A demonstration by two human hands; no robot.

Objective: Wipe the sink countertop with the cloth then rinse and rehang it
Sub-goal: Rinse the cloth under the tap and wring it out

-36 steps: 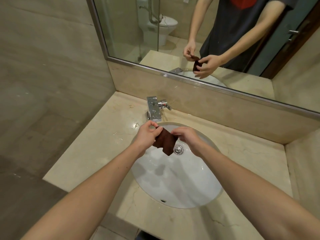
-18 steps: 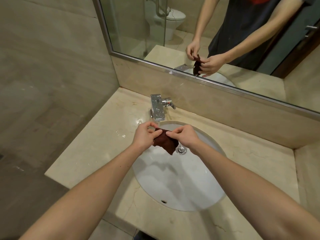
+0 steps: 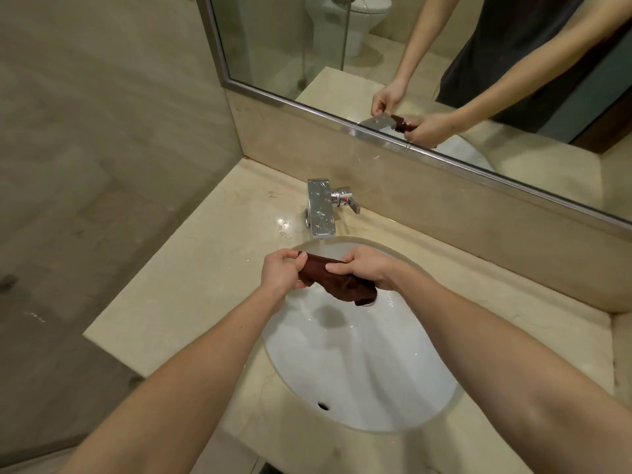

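Observation:
A small dark brown cloth is bunched into a roll above the back of the white sink basin. My left hand grips its left end and my right hand grips its middle, with a loose end hanging below my right hand. Both hands are just in front of the chrome faucet. No water runs from the spout. The beige marble countertop surrounds the basin and shows wet spots beside the faucet.
A wide mirror runs along the back wall and reflects my arms, the cloth and a toilet. A tiled wall closes the left side. The counter's left edge drops to the floor.
The hanging cloth has been gathered into a tighter roll between both hands. The view has shifted so the faucet and basin sit lower and more central.

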